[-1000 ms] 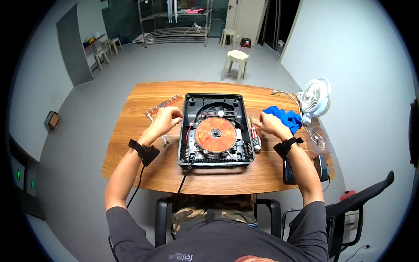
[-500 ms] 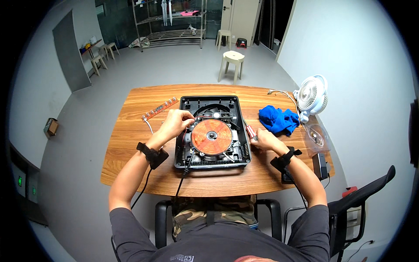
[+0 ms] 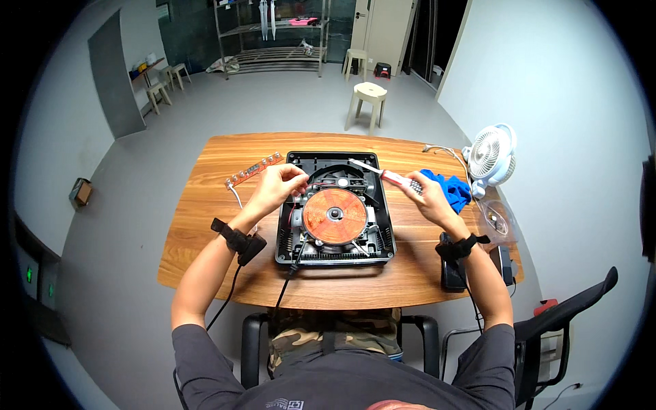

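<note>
An opened induction cooker base (image 3: 281,239) lies on the table with its round copper coil (image 3: 335,216) exposed. My right hand (image 3: 428,196) grips a screwdriver (image 3: 398,181) by its red and white handle. The metal shaft points left, over the far right part of the black housing. My left hand (image 3: 285,183) is at the housing's left side, just beyond the coil, with thumb and fingers pinched together. What sits between those fingertips is too small to make out; a thin red wire runs close by. To the left lies a narrow circuit board strip (image 3: 254,169) with a white cable.
A blue cloth (image 3: 451,191) lies to the right, partly behind my right hand. Beyond it stand a white fan (image 3: 490,156) and a clear plastic container (image 3: 497,222). Black boxes (image 3: 502,265) are near the right edge. A black cord (image 3: 290,273) leaves the housing toward me.
My right hand has lifted and moved away from me with the screwdriver, whose shaft has swung over the housing. My left hand stays pinched at nearly the same place.
</note>
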The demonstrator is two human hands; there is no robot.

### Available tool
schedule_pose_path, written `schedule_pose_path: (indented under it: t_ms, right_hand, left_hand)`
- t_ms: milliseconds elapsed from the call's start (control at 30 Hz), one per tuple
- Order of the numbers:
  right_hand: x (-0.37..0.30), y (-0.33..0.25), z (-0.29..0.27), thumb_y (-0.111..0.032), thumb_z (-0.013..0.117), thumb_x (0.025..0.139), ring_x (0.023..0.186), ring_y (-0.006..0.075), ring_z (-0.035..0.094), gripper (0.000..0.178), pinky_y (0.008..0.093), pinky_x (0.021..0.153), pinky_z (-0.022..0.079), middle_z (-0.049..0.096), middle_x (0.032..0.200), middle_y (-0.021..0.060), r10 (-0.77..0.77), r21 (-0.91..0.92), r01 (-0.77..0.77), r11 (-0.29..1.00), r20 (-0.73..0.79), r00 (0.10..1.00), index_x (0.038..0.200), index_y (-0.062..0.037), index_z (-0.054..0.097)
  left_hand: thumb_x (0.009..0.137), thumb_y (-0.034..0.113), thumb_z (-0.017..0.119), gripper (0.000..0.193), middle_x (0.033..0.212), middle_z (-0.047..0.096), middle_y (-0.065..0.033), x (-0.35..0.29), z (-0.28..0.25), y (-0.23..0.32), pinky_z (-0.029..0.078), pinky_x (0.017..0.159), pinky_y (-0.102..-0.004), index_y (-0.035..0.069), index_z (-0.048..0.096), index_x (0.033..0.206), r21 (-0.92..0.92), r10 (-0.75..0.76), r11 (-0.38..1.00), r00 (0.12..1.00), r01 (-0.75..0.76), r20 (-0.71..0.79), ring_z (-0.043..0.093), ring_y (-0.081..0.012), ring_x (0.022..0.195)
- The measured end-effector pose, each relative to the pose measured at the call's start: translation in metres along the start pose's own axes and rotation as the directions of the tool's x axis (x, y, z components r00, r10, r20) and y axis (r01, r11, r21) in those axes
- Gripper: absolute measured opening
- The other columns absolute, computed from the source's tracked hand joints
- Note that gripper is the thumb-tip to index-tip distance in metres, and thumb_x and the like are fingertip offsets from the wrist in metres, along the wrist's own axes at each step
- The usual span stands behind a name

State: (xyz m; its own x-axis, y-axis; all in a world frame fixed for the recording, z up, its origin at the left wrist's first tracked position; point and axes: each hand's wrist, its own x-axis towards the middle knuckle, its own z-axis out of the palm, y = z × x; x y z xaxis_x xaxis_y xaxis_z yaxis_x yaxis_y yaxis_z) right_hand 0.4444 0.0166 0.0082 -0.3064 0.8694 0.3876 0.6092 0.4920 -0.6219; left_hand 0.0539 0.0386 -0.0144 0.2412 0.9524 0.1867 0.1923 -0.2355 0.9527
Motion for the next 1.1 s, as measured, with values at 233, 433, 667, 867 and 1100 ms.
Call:
schedule_pose_path:
  t_ms: [233,433,667,867,1100]
  right_hand:
    - [0.004,-0.023,0.016,-0.031,0.071,0.097,0.082,0.0241,0.068,0.034,0.0344,0.076,0.053,0.071,0.093,0.0163,-0.085,0.047,0.077,0.996,0.188,0.979,0.111,-0.0009,0.066]
    - [0.007,-0.027,0.025,-0.034,0.071,0.096,0.082,0.0255,0.068,0.037,0.0354,0.076,0.053,0.071,0.092,0.0165,-0.111,0.090,0.095,0.991,0.198,0.974,0.112,-0.0007,0.066]
    - [0.007,-0.026,0.022,-0.035,0.070,0.097,0.080,0.0251,0.067,0.038,0.0354,0.075,0.052,0.071,0.091,0.0162,-0.077,0.091,0.056,0.994,0.245,0.967,0.113,-0.0006,0.065]
    - [0.006,-0.018,0.020,-0.035,0.069,0.098,0.080,0.0218,0.065,0.037,0.0346,0.074,0.052,0.070,0.090,0.0154,-0.101,0.103,0.078,0.992,0.234,0.967,0.113,-0.0009,0.065]
    - [0.002,-0.013,0.016,-0.034,0.067,0.099,0.080,0.0186,0.062,0.035,0.0338,0.076,0.051,0.070,0.089,0.0141,-0.049,0.113,0.021,0.993,0.247,0.968,0.112,-0.0011,0.065]
  left_hand:
    - [0.098,0.007,0.067,0.016,0.095,0.075,-0.0126,-0.004,0.014,0.006,0.062,0.077,-0.0279,-0.004,0.072,0.108,-0.174,0.041,0.984,0.999,-0.043,-0.019,0.074,-0.0163,0.086]
    - [0.098,0.008,0.067,0.017,0.098,0.075,-0.0134,-0.008,0.018,0.006,0.063,0.080,-0.0294,-0.005,0.071,0.109,-0.197,0.051,0.979,0.998,-0.042,0.040,0.074,-0.0176,0.089]
    - [0.099,0.006,0.067,0.017,0.101,0.074,-0.0141,-0.012,0.027,0.011,0.063,0.082,-0.0293,-0.006,0.070,0.109,-0.251,0.034,0.968,0.998,-0.018,0.061,0.074,-0.0181,0.092]
    - [0.099,0.007,0.066,0.017,0.104,0.073,-0.0147,-0.009,0.030,0.010,0.063,0.084,-0.0291,-0.005,0.069,0.110,-0.325,0.036,0.946,0.995,-0.005,0.090,0.074,-0.0195,0.095]
    - [0.099,0.008,0.066,0.017,0.105,0.073,-0.0159,-0.008,0.038,0.010,0.063,0.084,-0.0302,-0.006,0.068,0.110,-0.379,0.017,0.925,0.995,0.022,0.099,0.074,-0.0212,0.095]
